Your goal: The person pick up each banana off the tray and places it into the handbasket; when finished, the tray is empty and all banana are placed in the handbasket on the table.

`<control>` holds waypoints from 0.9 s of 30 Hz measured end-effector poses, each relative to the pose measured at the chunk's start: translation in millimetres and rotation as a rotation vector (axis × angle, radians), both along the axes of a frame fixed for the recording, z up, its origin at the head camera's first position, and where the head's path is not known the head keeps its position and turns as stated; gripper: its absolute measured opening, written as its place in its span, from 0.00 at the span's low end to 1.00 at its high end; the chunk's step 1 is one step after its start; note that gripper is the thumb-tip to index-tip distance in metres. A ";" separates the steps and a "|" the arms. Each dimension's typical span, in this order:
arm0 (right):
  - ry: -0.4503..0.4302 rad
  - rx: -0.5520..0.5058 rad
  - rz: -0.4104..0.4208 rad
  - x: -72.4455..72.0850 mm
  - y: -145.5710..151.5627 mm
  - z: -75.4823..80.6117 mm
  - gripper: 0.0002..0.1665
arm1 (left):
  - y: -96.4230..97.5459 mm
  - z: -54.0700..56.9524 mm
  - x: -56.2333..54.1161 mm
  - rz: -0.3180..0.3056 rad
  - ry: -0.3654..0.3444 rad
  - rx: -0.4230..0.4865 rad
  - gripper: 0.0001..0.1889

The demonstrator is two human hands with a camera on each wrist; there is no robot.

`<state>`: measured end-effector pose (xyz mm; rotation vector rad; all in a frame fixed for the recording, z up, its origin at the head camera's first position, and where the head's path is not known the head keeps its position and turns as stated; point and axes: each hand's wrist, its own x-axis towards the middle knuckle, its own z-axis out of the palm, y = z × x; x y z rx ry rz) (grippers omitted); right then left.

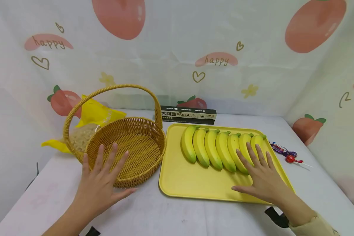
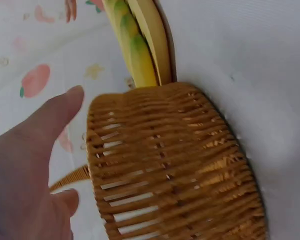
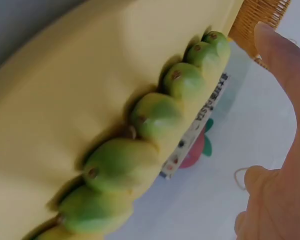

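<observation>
My left hand [image 1: 98,188] is spread wide over the near side of a round wicker basket [image 1: 141,175], holding nothing. The basket has a tall arched handle and a bare woven bottom. In the left wrist view its woven side [image 2: 175,165] is close by the thumb. My right hand [image 1: 264,180], fingers also spread, hovers over the right part of a yellow tray [image 1: 191,186] and overlaps the rightmost bananas. Several yellow bananas [image 1: 199,147] with green tips lie side by side in a row on that tray. The right wrist view shows their green ends [image 3: 155,117] close up.
Behind the tray stands a dark pasta box [image 1: 188,115]. A yellow-and-clear bag [image 1: 85,134] of pale food leans behind the basket. Right of the tray lie purple-wrapped candies [image 1: 280,149] and a red lollipop [image 1: 290,159]. A printed cloth [image 1: 171,42] hangs behind the table.
</observation>
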<state>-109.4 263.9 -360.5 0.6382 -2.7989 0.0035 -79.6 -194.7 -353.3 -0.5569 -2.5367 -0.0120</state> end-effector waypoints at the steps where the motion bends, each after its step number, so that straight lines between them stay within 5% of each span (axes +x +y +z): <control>1: -0.009 -0.010 0.006 -1.7 -2.9 0.2 0.64 | -1.2 -0.7 0.7 0.015 -0.008 0.007 0.50; 7: -0.061 -0.044 0.034 -16.1 -22.7 1.8 0.62 | -11.8 -1.5 4.9 0.119 -0.003 0.125 0.52; 10: -0.122 -0.071 0.039 -24.6 -35.3 4.0 0.60 | -21.7 -2.6 4.6 0.139 0.078 0.240 0.51; 13: -0.210 -0.121 0.041 -32.9 -50.5 6.8 0.58 | -33.6 -1.0 4.7 0.164 0.038 0.383 0.52; 17: -0.289 -0.175 0.055 -44.1 -73.1 10.0 0.56 | -46.5 5.5 4.8 0.205 -0.152 0.625 0.55; 21: -0.327 -0.225 0.087 -57.2 -96.7 13.1 0.55 | -59.9 11.0 -2.9 0.169 -0.265 0.795 0.54; 27: -0.430 -0.351 0.100 -78.8 -127.0 17.4 0.55 | -91.5 19.4 -29.0 0.097 -0.721 0.861 0.41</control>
